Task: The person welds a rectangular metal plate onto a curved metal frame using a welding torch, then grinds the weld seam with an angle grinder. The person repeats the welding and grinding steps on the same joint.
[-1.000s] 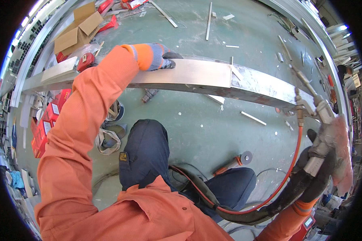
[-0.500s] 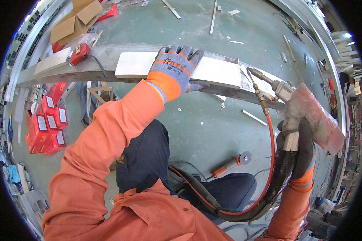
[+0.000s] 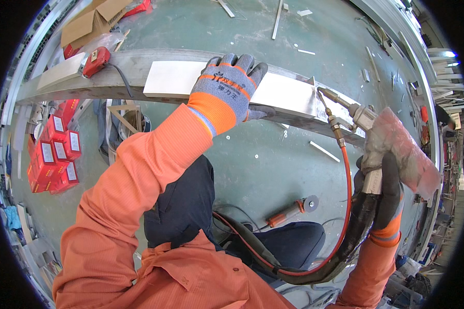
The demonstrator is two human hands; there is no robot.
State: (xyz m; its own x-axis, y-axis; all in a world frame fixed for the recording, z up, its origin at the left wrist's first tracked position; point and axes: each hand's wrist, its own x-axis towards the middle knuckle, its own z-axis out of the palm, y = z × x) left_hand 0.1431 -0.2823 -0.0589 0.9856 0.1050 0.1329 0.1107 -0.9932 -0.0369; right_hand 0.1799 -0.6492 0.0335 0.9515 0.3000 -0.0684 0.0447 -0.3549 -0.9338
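Observation:
My left hand (image 3: 224,87), in a grey and orange glove, grips a flat white bar (image 3: 172,77) lying along a grey metal beam (image 3: 113,92). Its fingers reach over the far edge and the thumb lies along the near side. At the bar's right end a thin upright edge (image 3: 315,95) sticks up, with another white length (image 3: 340,95) beyond it. My right hand (image 3: 381,190), in a dark glove, is wrapped around a welding gun (image 3: 364,117) partly covered in clear plastic. The gun's nozzle is beside that edge; whether they touch I cannot tell.
A red tape measure (image 3: 96,62) sits on the beam at left. Red boxes (image 3: 56,154) and an open cardboard box (image 3: 93,23) stand beyond. An angle grinder (image 3: 293,212) lies on the floor near my knee. The gun's red hose (image 3: 348,206) loops across my lap.
The view has shifted slightly. My left hand has moved a little to the right along the white bar. The welding gun's nozzle is now closer to the upright edge.

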